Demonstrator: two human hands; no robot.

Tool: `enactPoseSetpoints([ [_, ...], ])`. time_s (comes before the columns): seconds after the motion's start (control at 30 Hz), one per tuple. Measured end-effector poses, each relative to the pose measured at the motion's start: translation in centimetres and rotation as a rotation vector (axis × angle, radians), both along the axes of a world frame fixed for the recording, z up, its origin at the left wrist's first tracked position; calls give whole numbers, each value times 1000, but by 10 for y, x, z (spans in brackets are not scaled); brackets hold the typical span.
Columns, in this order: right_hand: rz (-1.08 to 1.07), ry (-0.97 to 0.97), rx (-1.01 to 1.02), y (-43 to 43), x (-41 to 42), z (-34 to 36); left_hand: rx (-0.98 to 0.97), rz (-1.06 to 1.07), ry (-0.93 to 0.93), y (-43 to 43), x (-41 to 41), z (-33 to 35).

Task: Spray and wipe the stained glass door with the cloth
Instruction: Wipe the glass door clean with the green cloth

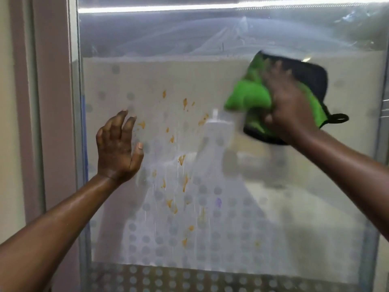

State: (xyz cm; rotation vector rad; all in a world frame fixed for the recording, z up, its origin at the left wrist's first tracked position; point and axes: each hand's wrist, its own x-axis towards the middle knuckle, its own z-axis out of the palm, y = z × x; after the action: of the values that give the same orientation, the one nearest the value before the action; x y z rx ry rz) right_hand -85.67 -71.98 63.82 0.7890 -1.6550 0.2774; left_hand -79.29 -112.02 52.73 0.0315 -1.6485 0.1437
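Right hand grips cloth; left hand spread, empty. Risk: wet orange stains smearing across glass door.

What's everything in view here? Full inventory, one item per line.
glass door: one, frosted whitish, fills most of the view
stains: many, orange-brown, centre-left of the glass, some with drips running down
grey dots: many, grey, patterned across the glass, denser lower down
metal frame: one, silver, along the glass's left edge
wall trim: one, pinkish, far left
cloth: one, green with black edging, upper right against the glass
left hand: one, fingers spread, left of the stains
right hand: one, grips the cloth
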Motion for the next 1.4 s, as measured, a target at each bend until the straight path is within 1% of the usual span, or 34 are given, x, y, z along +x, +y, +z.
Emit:
enactPoseSetpoints([
  [0.07,13,-51,-193,-20,4,18,-4,-5,8,1,0,0],
  [0.1,19,-55,-229,-35,8,16,-6,-7,8,1,1,0],
  [0.13,31,-66,-213,-52,12,8,-5,-7,4,2,1,0],
  [0.17,52,-69,-130,-68,16,-7,-2,-7,3,2,2,0],
  [0.2,66,-56,16,-81,18,-27,-3,-6,2,2,3,0],
  [0.3,83,57,553,-91,24,-86,-5,-7,-13,3,5,1],
  [0.37,59,100,836,-78,22,-79,2,-8,-28,3,5,2],
  [0.4,51,112,908,-71,21,-63,2,-9,-30,3,5,1],
  [0.43,48,115,909,-67,19,-42,0,-9,-28,3,4,1],
  [0.47,48,114,827,-63,16,-20,-5,-8,-26,1,3,1],
  [0.57,49,63,396,-64,16,39,-16,-4,-18,-1,1,0],
  [0.63,68,33,177,-88,20,54,-26,-9,-5,-1,1,0],
  [0.7,69,-3,38,-123,28,43,-33,-17,-2,-3,0,0],
  [0.73,78,-22,33,-139,32,29,-34,-19,-2,-3,0,0],
  [0.77,98,-20,92,-152,34,10,-36,-16,-1,-4,0,0],
  [0.8,122,0,203,-161,36,-14,-41,-9,-3,-4,1,0],
  [0.9,147,87,624,-160,39,-77,-58,4,-6,-4,2,0],
  [0.97,110,130,864,-146,39,-82,-50,-8,-16,-3,4,1],
  [1.0,99,173,936,-139,38,-71,-44,-18,-19,-2,5,0],
  [1.03,94,208,952,-133,37,-54,-41,-26,-19,-2,5,0],
  [1.07,89,226,890,-127,33,-34,-42,-31,-20,-2,5,0],
  [1.17,40,111,447,-112,28,28,-45,-36,-30,-3,4,0],
  [1.23,34,24,169,-123,28,39,-43,-37,-34,-3,4,0],
  [1.27,19,9,78,-136,31,34,-41,-46,-36,-2,5,0],
  [1.33,1,-14,23,-158,38,7,-30,-74,-45,-1,8,2],
  [1.4,10,-18,129,-170,42,-35,-34,-98,-59,0,13,2],
])
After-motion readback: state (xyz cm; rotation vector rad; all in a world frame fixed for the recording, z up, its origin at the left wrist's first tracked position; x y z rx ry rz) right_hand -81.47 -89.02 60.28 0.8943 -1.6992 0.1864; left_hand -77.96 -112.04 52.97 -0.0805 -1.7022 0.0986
